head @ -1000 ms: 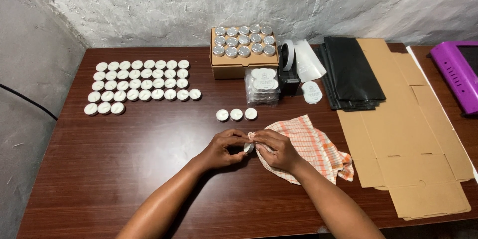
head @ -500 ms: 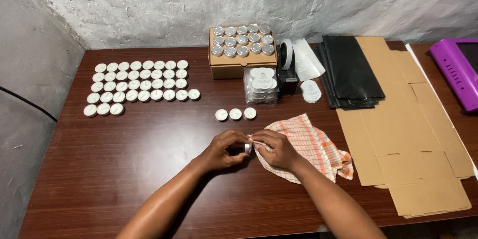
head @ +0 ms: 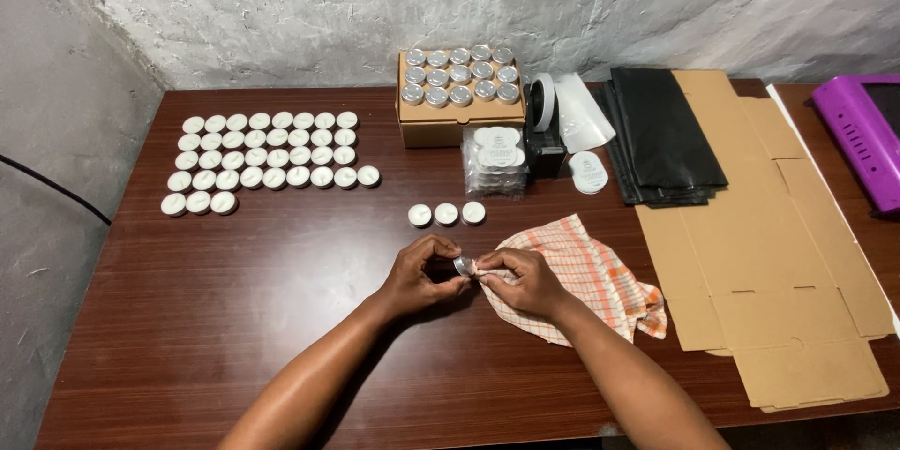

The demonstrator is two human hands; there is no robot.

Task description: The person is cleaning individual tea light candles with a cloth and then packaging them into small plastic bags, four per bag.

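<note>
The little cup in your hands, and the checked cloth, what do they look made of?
Small cup: apparently thin metal, since its rim glints silver. Checked cloth: soft woven fabric, matte, lying in loose folds. Left hand holds the cup; right hand presses cloth to it.

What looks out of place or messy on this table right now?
Little stands out. The last row of the tealight grid at the left has only three candles, so it looks uneven. The checked cloth lies crumpled, not folded. Both hands pinch one small tealight between them. Nothing looks spilled or broken.
</note>
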